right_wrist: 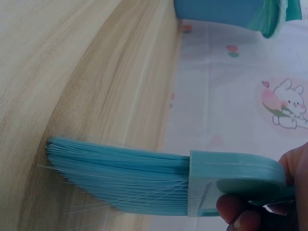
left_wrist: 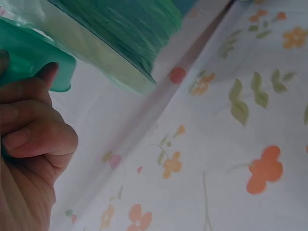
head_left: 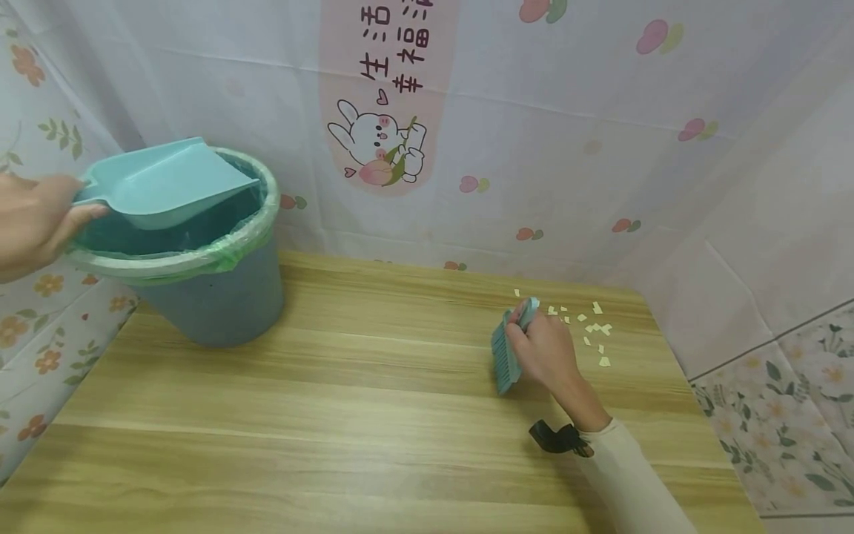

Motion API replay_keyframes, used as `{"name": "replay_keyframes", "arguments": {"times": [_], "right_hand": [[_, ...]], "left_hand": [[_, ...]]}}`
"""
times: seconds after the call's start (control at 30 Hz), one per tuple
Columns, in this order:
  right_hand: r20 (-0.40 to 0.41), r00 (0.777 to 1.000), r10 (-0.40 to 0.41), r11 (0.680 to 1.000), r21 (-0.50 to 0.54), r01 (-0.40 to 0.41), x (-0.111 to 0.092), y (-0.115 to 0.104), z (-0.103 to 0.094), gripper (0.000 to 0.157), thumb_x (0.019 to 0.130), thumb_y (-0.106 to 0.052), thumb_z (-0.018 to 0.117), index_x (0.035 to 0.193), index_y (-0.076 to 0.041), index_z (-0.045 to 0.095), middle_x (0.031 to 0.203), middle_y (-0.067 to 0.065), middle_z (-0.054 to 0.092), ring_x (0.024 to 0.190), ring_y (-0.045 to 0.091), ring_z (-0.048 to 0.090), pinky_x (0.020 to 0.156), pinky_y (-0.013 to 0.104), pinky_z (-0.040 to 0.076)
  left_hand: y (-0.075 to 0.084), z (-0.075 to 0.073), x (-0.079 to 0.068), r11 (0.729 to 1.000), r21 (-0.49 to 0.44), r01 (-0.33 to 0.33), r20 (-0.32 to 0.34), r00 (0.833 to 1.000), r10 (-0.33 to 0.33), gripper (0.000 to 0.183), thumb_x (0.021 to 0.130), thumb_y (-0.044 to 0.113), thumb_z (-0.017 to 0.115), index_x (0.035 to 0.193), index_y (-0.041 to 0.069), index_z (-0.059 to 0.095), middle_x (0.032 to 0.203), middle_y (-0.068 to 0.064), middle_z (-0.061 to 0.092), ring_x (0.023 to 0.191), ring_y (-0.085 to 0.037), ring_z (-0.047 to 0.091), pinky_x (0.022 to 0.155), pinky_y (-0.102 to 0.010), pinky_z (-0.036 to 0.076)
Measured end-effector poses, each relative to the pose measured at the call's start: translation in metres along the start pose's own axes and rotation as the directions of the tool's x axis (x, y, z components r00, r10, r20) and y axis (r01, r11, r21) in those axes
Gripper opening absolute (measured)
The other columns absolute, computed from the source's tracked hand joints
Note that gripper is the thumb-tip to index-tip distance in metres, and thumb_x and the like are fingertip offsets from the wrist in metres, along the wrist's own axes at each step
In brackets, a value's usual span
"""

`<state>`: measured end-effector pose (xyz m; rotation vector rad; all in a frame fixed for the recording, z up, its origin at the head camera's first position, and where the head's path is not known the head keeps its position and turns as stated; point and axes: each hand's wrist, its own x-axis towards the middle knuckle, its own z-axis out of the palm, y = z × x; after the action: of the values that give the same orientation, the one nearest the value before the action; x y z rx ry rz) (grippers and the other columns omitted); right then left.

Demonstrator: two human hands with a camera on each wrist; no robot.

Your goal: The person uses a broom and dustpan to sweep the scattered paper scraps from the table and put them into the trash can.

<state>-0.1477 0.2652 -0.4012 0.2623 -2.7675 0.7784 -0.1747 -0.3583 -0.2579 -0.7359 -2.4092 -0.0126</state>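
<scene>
My left hand grips the handle of a light blue-green dustpan, which is held over the mouth of a bin at the left. The pan looks bare in the head view. In the left wrist view, curled fingers wrap round its handle. On the right, my right hand holds a small hand brush of the same colour, its bristles touching the wooden tabletop. Small pale yellow scraps lie scattered on the wood just beyond and to the right of this hand.
A clear green-tinted bag lines the bin and folds over its rim. The bin stands at the table's back left corner. Behind the wooden table hangs a printed cloth with a rabbit picture; flowered cloth covers the left side.
</scene>
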Motion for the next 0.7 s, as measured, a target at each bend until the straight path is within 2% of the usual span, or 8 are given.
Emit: {"name": "replay_keyframes", "arguments": {"times": [0.1, 0.17, 0.27, 0.37, 0.47, 0.57, 0.6, 0.7], "right_hand": [[0.003, 1.000, 0.003, 1.000, -0.002, -0.003, 0.000, 0.000, 0.000, 0.024, 0.102, -0.012, 0.048, 0.084, -0.009, 0.063, 0.057, -0.006, 0.036, 0.051, 0.013, 0.031, 0.050, 0.032, 0.030], [0.005, 1.000, 0.004, 1.000, -0.002, -0.004, 0.000, 0.001, -0.001, 0.025, 0.102, -0.012, 0.048, 0.082, -0.009, 0.062, 0.056, -0.006, 0.034, 0.051, 0.012, 0.029, 0.050, 0.032, 0.029], [0.004, 1.000, 0.003, 1.000, 0.000, -0.003, 0.000, 0.001, 0.000, 0.026, 0.102, -0.012, 0.048, 0.080, -0.010, 0.061, 0.056, -0.007, 0.033, 0.051, 0.012, 0.028, 0.050, 0.032, 0.028], [0.001, 1.000, 0.002, 1.000, 0.001, -0.002, 0.000, 0.002, 0.000, 0.027, 0.102, -0.013, 0.048, 0.079, -0.010, 0.062, 0.056, -0.008, 0.033, 0.051, 0.012, 0.028, 0.049, 0.032, 0.028], [-0.001, 1.000, -0.002, 1.000, 0.001, 0.002, 0.000, 0.002, 0.000, 0.026, 0.101, -0.012, 0.048, 0.080, -0.010, 0.062, 0.055, -0.008, 0.034, 0.050, 0.012, 0.029, 0.049, 0.032, 0.029], [-0.003, 1.000, -0.006, 1.000, 0.002, 0.006, 0.000, 0.002, 0.000, 0.025, 0.101, -0.012, 0.049, 0.080, -0.010, 0.063, 0.055, -0.008, 0.034, 0.050, 0.012, 0.029, 0.049, 0.032, 0.029], [-0.003, 1.000, -0.007, 1.000, 0.001, 0.007, 0.000, 0.003, 0.000, 0.026, 0.102, -0.012, 0.048, 0.080, -0.010, 0.062, 0.055, -0.008, 0.034, 0.050, 0.012, 0.029, 0.050, 0.032, 0.029], [-0.005, 1.000, -0.011, 1.000, 0.002, 0.011, 0.000, 0.003, 0.000, 0.026, 0.102, -0.012, 0.048, 0.079, -0.010, 0.062, 0.055, -0.007, 0.034, 0.050, 0.012, 0.029, 0.050, 0.033, 0.029]], "left_hand": [[0.011, -0.008, 0.007, 1.000, 0.008, -0.006, 0.065, 0.998, 0.006, 0.085, 0.118, 0.055, 0.010, 0.091, -0.016, 0.046, 0.055, -0.017, 0.041, 0.035, -0.030, 0.038, 0.036, -0.043, 0.032], [0.018, -0.012, 0.011, 0.999, 0.016, -0.030, 0.086, 0.996, 0.029, 0.079, 0.118, 0.055, 0.010, 0.090, -0.011, 0.043, 0.056, -0.012, 0.038, 0.036, -0.027, 0.036, 0.036, -0.041, 0.030], [0.029, -0.017, 0.018, 0.996, 0.025, -0.091, 0.082, 0.993, 0.089, 0.073, 0.119, 0.054, 0.009, 0.086, -0.004, 0.040, 0.056, -0.006, 0.034, 0.039, -0.022, 0.031, 0.038, -0.038, 0.027], [0.039, -0.019, 0.022, 0.993, 0.023, -0.117, 0.085, 0.990, 0.115, 0.071, 0.119, 0.054, 0.011, 0.086, -0.001, 0.040, 0.055, -0.001, 0.030, 0.040, -0.020, 0.029, 0.040, -0.039, 0.026], [0.052, -0.021, 0.027, 0.997, -0.009, -0.081, 0.152, 0.985, 0.081, 0.065, 0.122, 0.042, 0.022, 0.096, -0.010, 0.050, 0.057, -0.012, 0.048, 0.041, -0.028, 0.045, 0.041, -0.050, 0.041], [0.063, -0.020, 0.032, 0.995, -0.036, -0.094, 0.168, 0.981, 0.099, 0.062, 0.123, 0.039, 0.026, 0.104, -0.014, 0.053, 0.063, -0.016, 0.055, 0.045, -0.029, 0.050, 0.046, -0.053, 0.046], [0.067, -0.021, 0.034, 0.993, -0.042, -0.111, 0.168, 0.979, 0.116, 0.064, 0.123, 0.040, 0.026, 0.106, -0.015, 0.054, 0.063, -0.016, 0.056, 0.046, -0.028, 0.051, 0.048, -0.053, 0.048], [0.076, -0.018, 0.038, 0.975, -0.078, -0.208, 0.095, 0.972, 0.215, 0.071, 0.121, 0.050, 0.019, 0.092, -0.006, 0.051, 0.059, 0.000, 0.040, 0.046, -0.015, 0.034, 0.044, -0.039, 0.036]]}}
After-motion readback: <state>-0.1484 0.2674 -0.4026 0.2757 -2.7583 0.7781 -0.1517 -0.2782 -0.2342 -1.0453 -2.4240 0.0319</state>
